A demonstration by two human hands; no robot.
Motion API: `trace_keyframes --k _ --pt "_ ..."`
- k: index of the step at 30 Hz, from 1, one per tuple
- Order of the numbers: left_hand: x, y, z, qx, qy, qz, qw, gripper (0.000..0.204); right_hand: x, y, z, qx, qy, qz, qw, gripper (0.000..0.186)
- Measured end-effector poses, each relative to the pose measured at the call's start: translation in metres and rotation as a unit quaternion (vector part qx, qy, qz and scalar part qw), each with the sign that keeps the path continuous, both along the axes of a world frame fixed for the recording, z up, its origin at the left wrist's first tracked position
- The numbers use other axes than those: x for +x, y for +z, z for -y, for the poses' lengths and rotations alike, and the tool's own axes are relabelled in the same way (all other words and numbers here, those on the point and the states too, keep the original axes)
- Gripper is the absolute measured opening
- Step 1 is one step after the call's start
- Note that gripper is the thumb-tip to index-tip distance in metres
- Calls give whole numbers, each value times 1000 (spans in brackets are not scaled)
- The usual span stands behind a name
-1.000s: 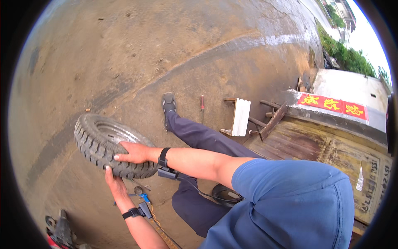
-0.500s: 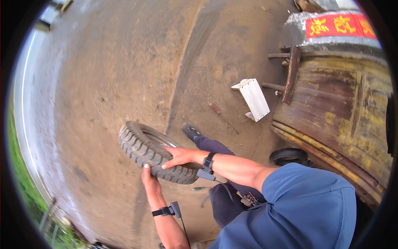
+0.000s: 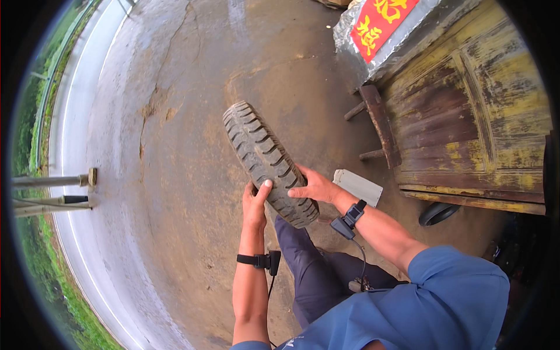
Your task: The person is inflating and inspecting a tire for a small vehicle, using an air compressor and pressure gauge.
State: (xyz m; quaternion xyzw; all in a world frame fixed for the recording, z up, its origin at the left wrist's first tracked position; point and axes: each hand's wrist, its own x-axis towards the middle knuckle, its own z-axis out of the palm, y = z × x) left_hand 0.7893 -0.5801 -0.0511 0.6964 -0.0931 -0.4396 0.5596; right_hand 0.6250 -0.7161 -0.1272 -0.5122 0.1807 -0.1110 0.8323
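Between my hands I hold a thick black tire (image 3: 262, 153), dusty, with deep block tread facing up toward me. It is tilted, its far end leaning to the left. My left hand (image 3: 255, 204) grips its left side near the lower end, the thumb lying on the tread. On the opposite side my right hand (image 3: 315, 185) is closed round the edge, thumb on the tread and fingers partly hidden behind the tire. Each wrist wears a black strap with a small device and a cable.
A small white stool (image 3: 359, 186) stands on the concrete floor to the right. Beyond it are a dark wooden bench (image 3: 382, 127) and a worn yellow-brown wooden panel (image 3: 443, 116). Another black tire (image 3: 437, 213) lies under the panel. A road (image 3: 76, 233) runs along the left, with posts (image 3: 52, 181) beside it.
The tire has been lifted and swung right and forward, turning so its tread faces me. Both hands moved with it and keep their hold. My view has turned toward the road.
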Motion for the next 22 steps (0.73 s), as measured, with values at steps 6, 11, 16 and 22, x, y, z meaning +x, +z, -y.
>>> trace_keyframes --k 6,11,16,22 --pt "76 -48 204 -50 -133 -28 989 73 43 3 195 -127 -68 -56 988 104" --pt "108 -146 358 -49 -198 -90 975 74 61 -89 318 -95 -132 -114 980 94" --pt "135 -324 485 38 -255 -118 959 83 82 -221 420 -309 -132 -249 908 119" --pt "139 -371 627 56 -327 -164 929 91 112 -236 497 -383 -301 -417 768 126"
